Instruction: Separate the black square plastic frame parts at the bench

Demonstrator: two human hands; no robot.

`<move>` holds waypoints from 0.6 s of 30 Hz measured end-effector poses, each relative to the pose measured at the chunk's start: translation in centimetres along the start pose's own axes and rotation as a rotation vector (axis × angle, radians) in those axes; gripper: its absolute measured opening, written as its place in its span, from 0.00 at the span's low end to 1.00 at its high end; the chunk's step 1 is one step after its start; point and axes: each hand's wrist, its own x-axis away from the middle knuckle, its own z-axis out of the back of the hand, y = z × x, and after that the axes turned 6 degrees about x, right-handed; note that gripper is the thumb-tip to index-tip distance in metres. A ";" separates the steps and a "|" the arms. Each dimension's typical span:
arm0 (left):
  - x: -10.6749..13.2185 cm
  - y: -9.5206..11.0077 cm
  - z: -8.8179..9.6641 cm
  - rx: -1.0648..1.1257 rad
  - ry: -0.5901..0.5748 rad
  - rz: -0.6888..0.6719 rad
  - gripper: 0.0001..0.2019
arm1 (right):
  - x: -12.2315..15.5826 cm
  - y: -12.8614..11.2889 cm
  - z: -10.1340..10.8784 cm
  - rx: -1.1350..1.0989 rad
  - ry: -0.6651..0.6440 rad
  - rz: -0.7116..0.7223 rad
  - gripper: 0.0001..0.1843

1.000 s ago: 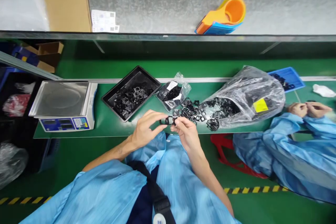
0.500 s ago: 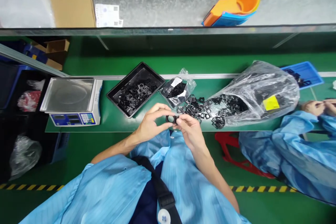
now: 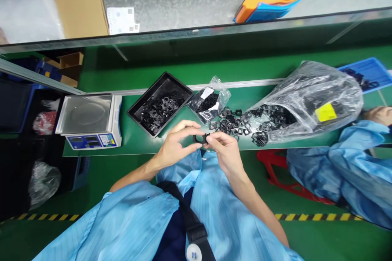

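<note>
A small black plastic ring-shaped part is held in front of my chest, just over the table's near edge. My left hand pinches its left side between thumb and forefinger. From the other side, the fingertips of my right hand grip the same part. Beyond my hands lies a loose pile of similar black parts, spilling from a large clear plastic bag. A black tray with more such parts sits ahead to the left. Beside it is a small clear bag of black pieces.
A weighing scale stands at the table's left. On the shelf above are orange and blue scoops and paper labels. At right are a blue tray, a red stool and a co-worker's blue sleeve.
The camera view has tilted and shifted slightly. The black part has turned a little between my fingers, its opening now showing more plainly. Both hands keep hold of it.
</note>
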 end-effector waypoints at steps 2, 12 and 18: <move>0.0 0.0 -0.1 -0.016 -0.007 -0.016 0.11 | 0.1 -0.1 -0.1 -0.003 0.000 0.021 0.18; 0.1 -0.3 0.1 -0.024 -0.001 -0.082 0.12 | 0.2 -0.2 -0.2 0.017 -0.083 0.030 0.19; 0.2 -0.4 0.2 -0.031 -0.018 -0.084 0.12 | 0.2 -0.3 -0.1 0.049 -0.123 0.038 0.20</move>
